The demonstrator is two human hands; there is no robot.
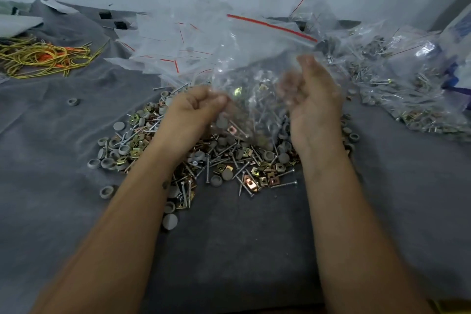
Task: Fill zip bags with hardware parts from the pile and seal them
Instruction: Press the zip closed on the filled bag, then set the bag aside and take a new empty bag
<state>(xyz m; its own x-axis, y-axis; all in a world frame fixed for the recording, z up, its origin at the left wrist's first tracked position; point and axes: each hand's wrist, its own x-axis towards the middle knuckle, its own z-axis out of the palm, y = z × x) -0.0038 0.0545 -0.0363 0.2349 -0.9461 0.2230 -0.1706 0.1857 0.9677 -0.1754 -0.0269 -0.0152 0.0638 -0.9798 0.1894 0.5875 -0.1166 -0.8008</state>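
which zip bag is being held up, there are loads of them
The clear zip bag with the long red strip, raised over the pile between both hands; the others lie flat behind.

- A pile of steel screws, brass square clips and grey plastic caps lies mid-frame on the grey cloth-covered tabletop.
- A clear zip bag with a red seal strip is above the pile, between the left hand and the right hand.
- A heap of empty clear zip bags lies behind the pile, toward the upper left.
- Filled clear bags of hardware lie at right.
- A tangle of yellow and orange cords lies at far left.
- One loose grey cap sits left of the pile.
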